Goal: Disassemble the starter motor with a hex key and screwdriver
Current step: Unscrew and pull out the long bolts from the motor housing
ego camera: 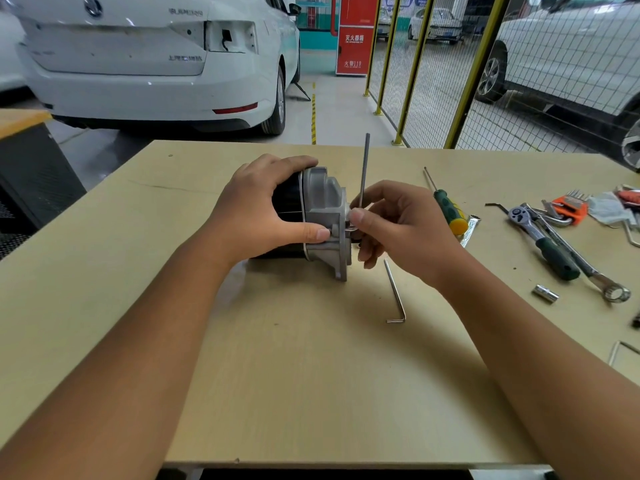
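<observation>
Grey cast end housing of the starter motor [323, 216] faces her right hand [398, 230]; black body points off to the left, so the motor's long axis runs left-right across the bench [311, 375], lying on its side between the two hands. Left hand [256, 213] wraps over the black body from above, thumb pressed at the housing flange, clamping it down. Right hand pinches the hex key [364, 171] at its bend, right against the housing face; long arm stands straight up past the fingers, short arm seems to point into the housing along the motor axis, tip hidden by the thumb. Can't tell if it's seated in a screw. Right hand is the working one, touching distance. I'd say the coming turn swings that upright arm about the motor axis; left hand resists the roll. Spare hex key [394, 292] lies just below the right hand, screwdriver [448, 207] just beyond it to the right.
</observation>
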`<action>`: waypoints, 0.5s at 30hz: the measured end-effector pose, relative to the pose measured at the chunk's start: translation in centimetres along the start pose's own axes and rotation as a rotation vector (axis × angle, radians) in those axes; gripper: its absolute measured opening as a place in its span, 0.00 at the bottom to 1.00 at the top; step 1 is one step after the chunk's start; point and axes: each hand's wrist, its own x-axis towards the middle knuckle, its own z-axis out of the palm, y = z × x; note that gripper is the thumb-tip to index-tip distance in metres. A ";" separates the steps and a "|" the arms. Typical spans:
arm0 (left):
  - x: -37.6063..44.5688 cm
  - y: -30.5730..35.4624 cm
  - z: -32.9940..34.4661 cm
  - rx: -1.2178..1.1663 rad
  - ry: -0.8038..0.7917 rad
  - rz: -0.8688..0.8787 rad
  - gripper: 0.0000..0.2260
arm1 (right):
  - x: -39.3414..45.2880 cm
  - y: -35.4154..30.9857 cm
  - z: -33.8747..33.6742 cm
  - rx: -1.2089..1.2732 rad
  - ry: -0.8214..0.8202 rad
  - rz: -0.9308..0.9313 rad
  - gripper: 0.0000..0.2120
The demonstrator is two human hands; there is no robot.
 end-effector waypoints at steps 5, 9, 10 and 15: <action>0.0 0.0 0.0 0.003 -0.002 -0.005 0.43 | -0.2 -0.3 0.0 -0.080 -0.015 -0.071 0.04; 0.0 0.0 -0.1 0.002 -0.004 -0.007 0.43 | -0.1 -0.2 -0.8 -0.205 -0.043 -0.132 0.04; 0.0 0.1 -0.1 0.001 -0.004 -0.007 0.43 | -0.1 -0.2 -1.0 -0.265 -0.058 -0.182 0.05; 0.0 0.0 0.0 -0.002 0.003 -0.005 0.43 | -0.1 0.0 -1.1 -0.303 -0.060 -0.244 0.05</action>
